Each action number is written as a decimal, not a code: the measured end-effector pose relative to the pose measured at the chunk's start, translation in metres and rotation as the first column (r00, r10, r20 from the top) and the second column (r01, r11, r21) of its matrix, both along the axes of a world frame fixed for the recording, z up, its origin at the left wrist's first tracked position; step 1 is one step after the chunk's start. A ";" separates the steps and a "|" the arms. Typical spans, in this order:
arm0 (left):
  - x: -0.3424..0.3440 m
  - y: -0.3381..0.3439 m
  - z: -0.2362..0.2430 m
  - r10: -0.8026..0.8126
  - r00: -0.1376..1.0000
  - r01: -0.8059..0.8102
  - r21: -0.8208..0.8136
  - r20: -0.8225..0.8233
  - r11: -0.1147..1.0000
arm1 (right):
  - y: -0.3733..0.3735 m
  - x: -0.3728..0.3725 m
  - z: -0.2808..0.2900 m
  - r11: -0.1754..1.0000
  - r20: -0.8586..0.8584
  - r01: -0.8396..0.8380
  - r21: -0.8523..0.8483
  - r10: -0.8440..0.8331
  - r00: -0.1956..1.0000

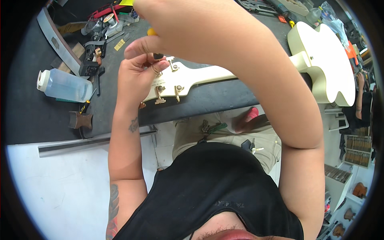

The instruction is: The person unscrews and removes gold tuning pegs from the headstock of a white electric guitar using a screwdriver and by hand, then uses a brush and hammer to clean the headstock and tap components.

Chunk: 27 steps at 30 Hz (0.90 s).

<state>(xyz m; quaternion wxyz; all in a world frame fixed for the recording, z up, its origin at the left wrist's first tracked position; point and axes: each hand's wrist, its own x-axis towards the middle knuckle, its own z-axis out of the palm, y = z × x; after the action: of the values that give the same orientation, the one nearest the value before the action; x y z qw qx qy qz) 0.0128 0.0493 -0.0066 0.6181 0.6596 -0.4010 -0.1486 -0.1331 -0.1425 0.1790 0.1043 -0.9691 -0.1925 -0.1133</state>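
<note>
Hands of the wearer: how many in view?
2: left hand at the white headstock; right hand above it in the picture, partly cut off at the top. Some fingers are hidden.

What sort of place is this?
Likely a guitar repair workshop: a white guitar lies face down across a dark workbench, tools are scattered about, and apparent wooden instruments show at lower right.

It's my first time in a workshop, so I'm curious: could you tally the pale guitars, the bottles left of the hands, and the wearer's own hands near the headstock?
Pale guitar: 1
White-capped bottle: 1
Hands: 2 (left hand, right hand)
Total: 4
</note>
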 end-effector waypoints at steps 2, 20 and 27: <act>-0.004 -0.003 0.002 0.002 0.996 -0.003 -0.009 -0.093 1.000 | 0.000 0.001 0.013 0.982 -0.263 -0.054 -0.180 0.005 0.965; -0.005 -0.004 0.002 0.020 0.997 -0.023 -0.047 -0.069 0.999 | -0.003 -0.007 0.009 0.965 -0.260 -0.122 -0.232 0.059 0.964; -0.009 -0.003 0.008 0.052 0.997 -0.050 0.031 -0.061 0.998 | -0.004 0.006 -0.034 0.956 0.208 -0.281 0.083 0.259 0.943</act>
<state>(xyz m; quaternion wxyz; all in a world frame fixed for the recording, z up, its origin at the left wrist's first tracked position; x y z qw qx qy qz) 0.0043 0.0460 0.0013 0.6240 0.6738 -0.3624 -0.1590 -0.1267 -0.1461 0.1452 0.1536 -0.9104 -0.3263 -0.2030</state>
